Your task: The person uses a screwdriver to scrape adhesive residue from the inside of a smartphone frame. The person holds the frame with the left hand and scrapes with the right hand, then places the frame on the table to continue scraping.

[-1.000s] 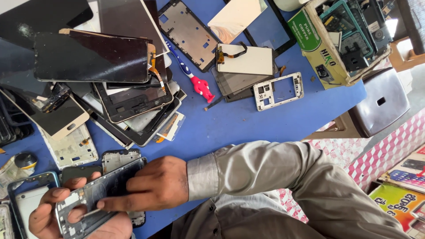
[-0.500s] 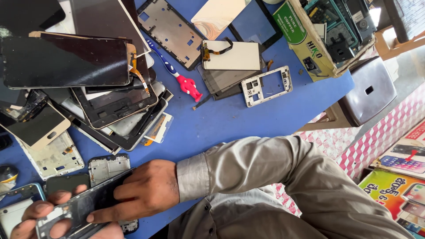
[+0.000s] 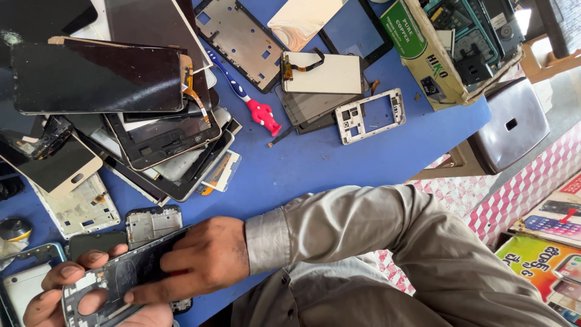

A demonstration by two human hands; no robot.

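Note:
A dark phone frame (image 3: 115,281) with a round camera hole lies across my two hands at the lower left. My left hand (image 3: 60,297) cups it from below, thumb and fingers curled over its near end. My right hand (image 3: 196,257) presses on its upper side with the fingers flat along it. My grey sleeve (image 3: 351,227) runs off to the right.
The blue table (image 3: 315,163) is strewn with phone parts: a stack of dark screens (image 3: 97,75), a white frame (image 3: 370,115), a toothbrush with a red handle (image 3: 254,106), a grey back plate (image 3: 152,223). A cardboard box (image 3: 448,42) of parts stands at the far right, a brown stool (image 3: 508,124) beside it.
My view has shifted, so everything sits lower and further left in the picture. Both hands keep hold of the phone frame, and my right fingers have slid slightly along it.

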